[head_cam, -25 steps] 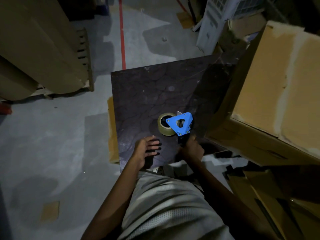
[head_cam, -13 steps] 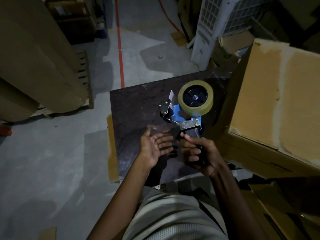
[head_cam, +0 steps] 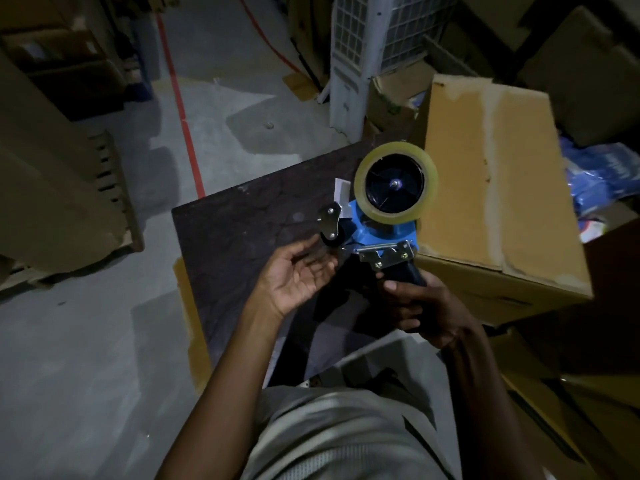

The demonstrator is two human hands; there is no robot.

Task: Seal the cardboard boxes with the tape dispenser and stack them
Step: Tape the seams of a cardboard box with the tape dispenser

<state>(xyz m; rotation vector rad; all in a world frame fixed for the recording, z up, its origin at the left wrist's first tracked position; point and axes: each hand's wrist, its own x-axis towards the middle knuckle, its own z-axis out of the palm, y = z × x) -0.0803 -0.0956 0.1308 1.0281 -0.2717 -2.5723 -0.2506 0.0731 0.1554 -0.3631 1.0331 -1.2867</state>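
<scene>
A blue tape dispenser [head_cam: 375, 233] with a roll of clear tape [head_cam: 395, 182] is held up over a dark table [head_cam: 242, 230]. My right hand [head_cam: 420, 306] grips its black handle from below. Just left of the dispenser's roller, my left hand [head_cam: 299, 271] is palm up with fingers spread, holding nothing. A short white tape end sticks up beside the roller. A large closed cardboard box [head_cam: 498, 188] stands to the right of the table, its top seam taped.
A white slatted appliance [head_cam: 349, 60] stands behind the table. Big cardboard sheets [head_cam: 45, 174] lean at the left on a pallet. A red line [head_cam: 180, 105] runs along the grey floor. Flattened cardboard [head_cam: 568, 393] lies at the lower right, blue bags [head_cam: 602, 178] at the far right.
My right hand lifted the dispenser off the table and turned it roll-up toward me. My left hand left the tabletop and turned palm up beside the roller.
</scene>
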